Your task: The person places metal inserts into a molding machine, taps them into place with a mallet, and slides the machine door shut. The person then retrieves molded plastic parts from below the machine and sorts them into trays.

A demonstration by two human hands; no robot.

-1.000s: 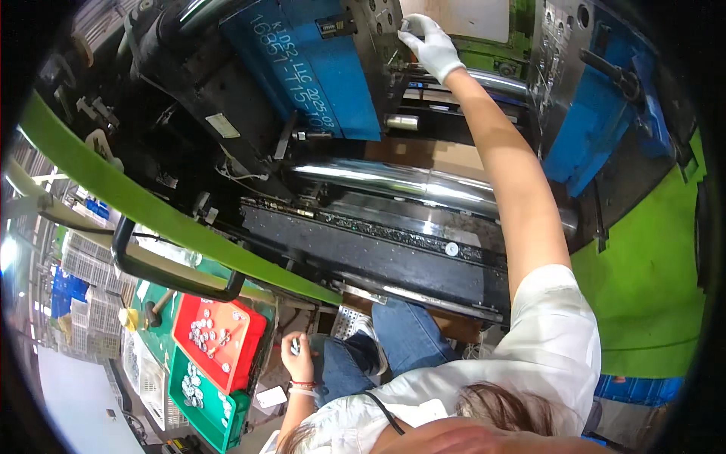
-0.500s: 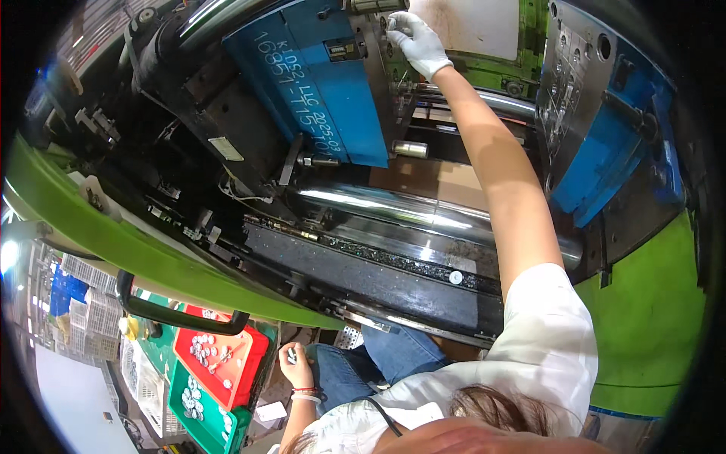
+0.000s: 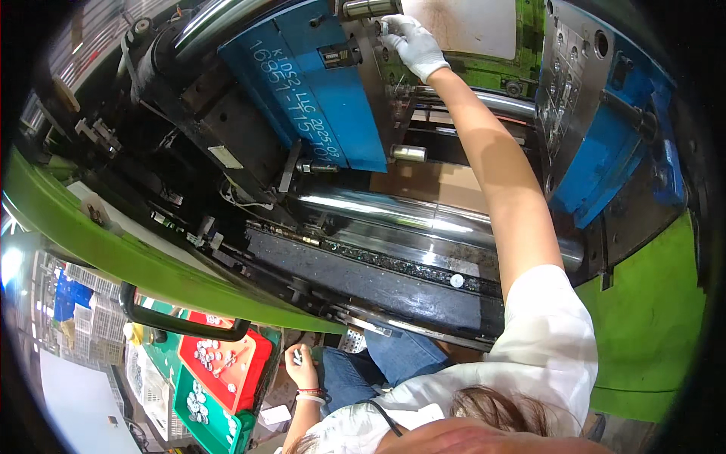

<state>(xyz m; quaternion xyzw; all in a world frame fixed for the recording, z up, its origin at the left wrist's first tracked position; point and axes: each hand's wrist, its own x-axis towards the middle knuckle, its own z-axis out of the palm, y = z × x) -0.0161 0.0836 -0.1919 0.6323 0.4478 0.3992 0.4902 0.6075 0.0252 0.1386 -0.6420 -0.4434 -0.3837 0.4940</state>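
My right hand [image 3: 417, 50], in a white glove, reaches far forward to the inner face of the left mould half [image 3: 333, 98], a blue block with handwriting on it. Its thumb and fingers close around a small pale round piece [image 3: 380, 29] at that face. Low in the view, my left hand [image 3: 302, 370] is bare and curled beside my jeans. It grips a small dark-and-pale item that its fingers partly cover, so its kind is unclear. The other mould half [image 3: 578, 113] stands apart on the right, its metal cavity face turned inward.
Shiny tie bars [image 3: 393, 210] cross below the moulds. A small white disc [image 3: 457, 281] lies on the machine's dark ledge. At lower left, a red tray [image 3: 246, 378] and a green tray [image 3: 215, 435] hold several round parts. A black handle [image 3: 181, 321] juts from the green door.
The whole view has shifted slightly. My right hand stays at the left mould face, with its fingertips a little further left. My left hand has turned slightly, still curled around the small item.
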